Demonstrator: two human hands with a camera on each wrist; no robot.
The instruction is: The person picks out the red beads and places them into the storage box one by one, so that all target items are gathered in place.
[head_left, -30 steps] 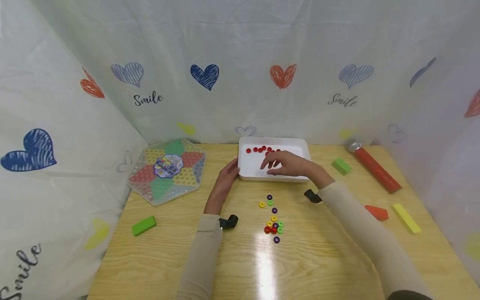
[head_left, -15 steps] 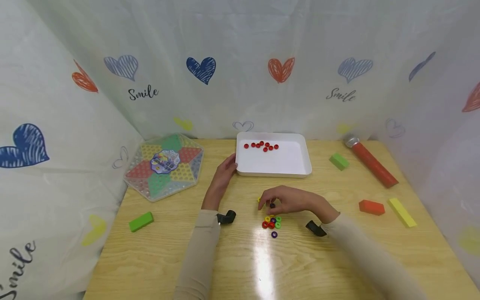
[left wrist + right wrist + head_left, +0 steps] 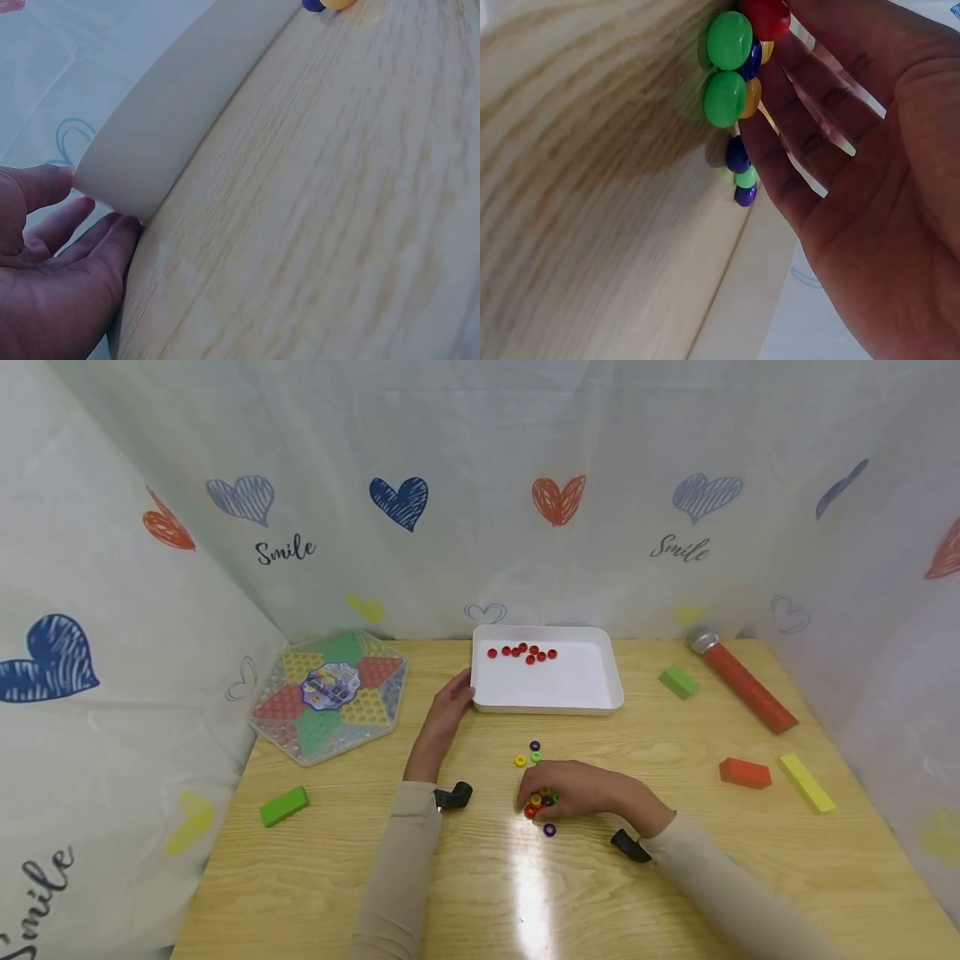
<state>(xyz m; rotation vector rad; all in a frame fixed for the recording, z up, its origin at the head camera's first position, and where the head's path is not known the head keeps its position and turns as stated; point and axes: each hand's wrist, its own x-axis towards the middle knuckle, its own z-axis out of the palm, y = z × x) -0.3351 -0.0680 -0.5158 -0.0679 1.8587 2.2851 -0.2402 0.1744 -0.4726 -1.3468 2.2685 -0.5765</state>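
Note:
My left hand [image 3: 446, 714] grips the left front corner of a white tray [image 3: 573, 683]. In the left wrist view, thumb and fingertips of that hand [image 3: 64, 281] meet the corner from two sides. Several red beads [image 3: 530, 660] lie at the back left inside the tray. My right hand [image 3: 576, 787] reaches over a small cluster of coloured beads on the table, its fingers loosely bent. In the right wrist view its fingertips are beside a red bead [image 3: 769, 16] and green beads [image 3: 730, 39]; no bead is visibly lifted. Fingers partly hide the cluster in the head view.
Nearby lie a purple bead [image 3: 550, 830], a yellow bead [image 3: 521, 762] and a green bead [image 3: 536, 757]. A hexagonal game board [image 3: 330, 685] stands left. A green block [image 3: 283, 807], red block [image 3: 745, 773], yellow block [image 3: 807, 783] and red tube [image 3: 750, 689] flank the work.
My right hand has come from over the tray toward me, past the upper beads, and down onto the bead cluster. The left hand stays at the tray corner.

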